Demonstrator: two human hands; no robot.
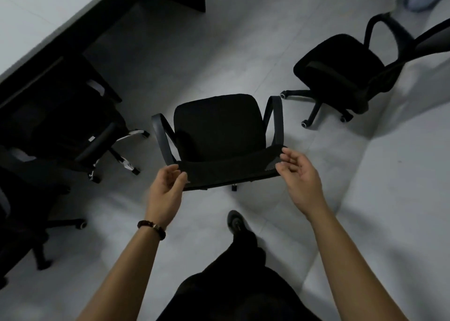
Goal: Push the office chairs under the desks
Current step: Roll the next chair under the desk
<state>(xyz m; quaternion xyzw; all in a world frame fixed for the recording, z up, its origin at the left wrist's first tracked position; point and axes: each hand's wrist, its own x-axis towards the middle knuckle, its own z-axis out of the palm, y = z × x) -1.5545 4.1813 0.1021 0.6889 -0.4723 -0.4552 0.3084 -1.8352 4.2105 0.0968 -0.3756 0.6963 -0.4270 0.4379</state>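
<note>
A black office chair with grey armrests stands on the floor right in front of me, its backrest top edge nearest to me. My left hand is at the left end of that backrest, fingers apart and curled, touching or nearly touching it. My right hand hovers at the right end, fingers spread, holding nothing. A white desk with a dark edge runs along the upper left.
A black chair with chrome legs sits tucked under the desk at left. Another dark chair is at the far left edge. A third black chair stands free at the upper right. A second white desk surface lies to my right.
</note>
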